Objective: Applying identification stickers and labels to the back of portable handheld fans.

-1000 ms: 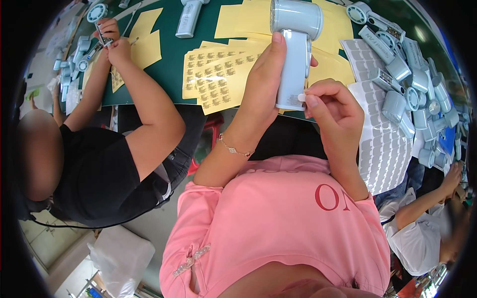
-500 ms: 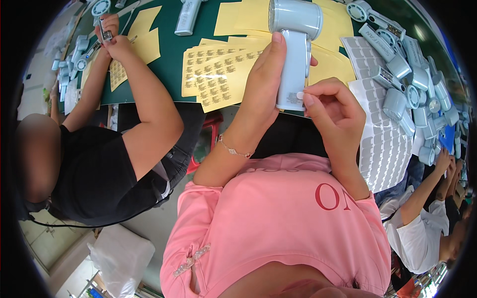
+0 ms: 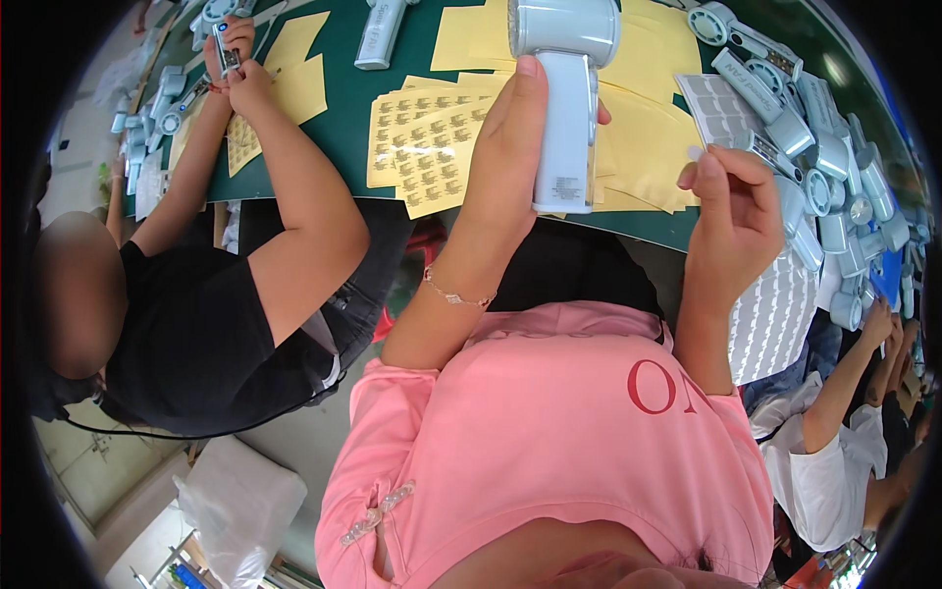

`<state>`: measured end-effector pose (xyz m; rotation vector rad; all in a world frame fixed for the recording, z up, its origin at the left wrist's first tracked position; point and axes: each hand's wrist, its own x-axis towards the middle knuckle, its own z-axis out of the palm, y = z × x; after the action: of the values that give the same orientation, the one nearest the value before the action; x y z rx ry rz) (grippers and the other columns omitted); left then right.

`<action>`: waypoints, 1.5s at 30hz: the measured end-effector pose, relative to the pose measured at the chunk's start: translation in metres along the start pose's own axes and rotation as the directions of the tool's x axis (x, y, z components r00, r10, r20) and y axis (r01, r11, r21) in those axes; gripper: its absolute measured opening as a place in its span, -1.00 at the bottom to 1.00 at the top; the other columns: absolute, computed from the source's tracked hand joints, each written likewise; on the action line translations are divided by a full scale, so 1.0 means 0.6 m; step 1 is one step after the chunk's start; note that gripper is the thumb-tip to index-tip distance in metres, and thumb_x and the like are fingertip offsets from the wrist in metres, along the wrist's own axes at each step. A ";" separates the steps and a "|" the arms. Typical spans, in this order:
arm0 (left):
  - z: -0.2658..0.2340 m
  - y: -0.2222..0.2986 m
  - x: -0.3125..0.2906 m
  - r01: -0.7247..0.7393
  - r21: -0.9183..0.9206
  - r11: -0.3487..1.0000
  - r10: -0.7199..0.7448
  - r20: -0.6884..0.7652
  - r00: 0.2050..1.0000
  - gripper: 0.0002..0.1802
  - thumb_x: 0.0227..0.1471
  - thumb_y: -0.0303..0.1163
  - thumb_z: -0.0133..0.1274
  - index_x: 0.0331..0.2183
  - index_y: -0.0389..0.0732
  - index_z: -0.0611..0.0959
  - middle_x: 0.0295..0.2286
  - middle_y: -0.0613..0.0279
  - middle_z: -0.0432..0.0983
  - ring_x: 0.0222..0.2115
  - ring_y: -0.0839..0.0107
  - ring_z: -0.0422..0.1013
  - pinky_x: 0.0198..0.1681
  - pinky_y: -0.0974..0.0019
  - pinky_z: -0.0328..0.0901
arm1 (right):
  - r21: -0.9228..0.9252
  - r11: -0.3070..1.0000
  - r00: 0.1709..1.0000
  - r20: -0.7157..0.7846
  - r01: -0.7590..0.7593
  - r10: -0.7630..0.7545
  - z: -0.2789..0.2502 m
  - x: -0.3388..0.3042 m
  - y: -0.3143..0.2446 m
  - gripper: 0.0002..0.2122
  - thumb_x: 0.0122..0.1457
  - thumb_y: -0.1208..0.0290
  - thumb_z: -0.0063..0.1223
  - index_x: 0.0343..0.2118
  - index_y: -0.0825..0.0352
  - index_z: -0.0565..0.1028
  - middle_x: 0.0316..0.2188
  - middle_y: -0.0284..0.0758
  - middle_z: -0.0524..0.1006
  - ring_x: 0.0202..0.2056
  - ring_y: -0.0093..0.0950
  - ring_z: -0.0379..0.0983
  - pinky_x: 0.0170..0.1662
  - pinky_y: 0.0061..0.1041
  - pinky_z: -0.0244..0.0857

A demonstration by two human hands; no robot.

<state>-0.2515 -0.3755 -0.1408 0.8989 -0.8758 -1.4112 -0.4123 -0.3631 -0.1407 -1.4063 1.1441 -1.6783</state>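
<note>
My left hand (image 3: pixel 502 157) is wrapped round the handle of a light blue handheld fan (image 3: pixel 565 123). The fan stands with its round head at the far end and its handle toward me. Small dark print shows near the handle's lower end. Off to the right, my right hand (image 3: pixel 738 211) pinches a small whitish round piece (image 3: pixel 695 153) between thumb and fingertips, apart from the fan. Under and beyond my hands lie yellow sheets with rows of dark printed labels (image 3: pixel 432 147) and plain yellow sheets (image 3: pixel 648 137).
A heap of light blue fans (image 3: pixel 819 157) fills the right of the green table (image 3: pixel 339 128), beside a sheet of silver-grey labels (image 3: pixel 770 324). Another fan (image 3: pixel 381 34) lies far off. At left, a co-worker in black (image 3: pixel 186 324) handles a fan; others sit at right.
My right hand has moved away from the fan's lower handle, to the right and farther off, with the whitish round piece still in its fingertips. The fan has shifted slightly left.
</note>
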 end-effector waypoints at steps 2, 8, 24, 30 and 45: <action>-0.001 0.002 0.003 0.011 0.010 1.000 -0.011 -0.031 0.999 -0.45 0.14 0.05 -0.41 -0.26 -0.24 0.43 -0.46 0.23 0.44 -0.50 0.60 0.31 -0.43 0.49 0.25 | -0.005 0.995 0.991 0.096 0.098 -0.097 -0.003 -0.005 0.001 -0.89 -0.04 0.72 0.01 -0.41 0.47 0.44 -0.51 -0.34 0.42 -0.50 -0.64 0.36 -0.42 -0.74 0.24; 0.005 0.015 0.009 0.049 -0.073 0.996 -0.051 -0.024 0.998 -0.44 0.13 0.04 -0.38 -0.18 -0.27 0.42 -0.45 0.17 0.46 -0.55 0.58 0.35 -0.52 0.51 0.30 | -0.305 0.785 0.714 0.660 0.539 -0.234 0.015 -0.021 0.016 -0.47 -0.19 0.75 0.03 -0.08 0.10 0.44 -0.54 -0.38 0.34 -0.53 -0.52 0.29 -0.46 -0.64 0.21; -0.252 0.006 0.302 0.042 0.989 0.140 0.282 -0.081 0.956 -0.43 0.10 -0.03 -0.33 -0.32 -0.37 0.53 -0.33 -0.23 0.44 -0.24 -0.11 0.35 -0.17 0.07 0.22 | 0.012 0.937 0.919 0.202 -0.349 0.339 -0.085 0.001 0.069 -0.73 0.01 0.68 -0.01 -0.17 0.42 0.39 -0.50 -0.45 0.34 -0.45 -0.71 0.27 -0.35 -0.75 0.22; -0.108 0.080 0.329 0.115 0.887 -0.446 0.446 0.109 0.888 -0.62 -0.06 -0.08 -0.02 -0.50 -0.26 0.55 -0.56 0.03 0.48 -0.46 0.06 0.42 -0.37 0.15 0.32 | -0.045 0.890 0.888 0.065 -0.453 0.455 -0.142 -0.001 0.071 -0.77 -0.01 0.69 0.00 -0.23 0.43 0.41 -0.49 -0.45 0.34 -0.45 -0.69 0.29 -0.40 -0.72 0.25; -0.059 0.037 0.713 -0.408 0.909 0.083 0.244 0.379 0.893 -0.28 -0.48 -0.19 0.29 -0.15 -0.22 0.50 -0.24 0.02 0.46 -0.28 0.12 0.43 -0.15 0.27 0.30 | -0.040 0.906 0.906 -0.058 -0.421 0.419 -0.147 0.019 0.067 -0.90 -0.03 0.69 0.02 -0.41 0.44 0.44 -0.45 -0.36 0.37 -0.49 -0.64 0.30 -0.44 -0.71 0.20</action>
<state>-0.2167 -0.8041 -0.1467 1.4252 -2.0925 -0.2604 -0.5027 -0.3712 -0.1764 -1.0548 1.4112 -1.3856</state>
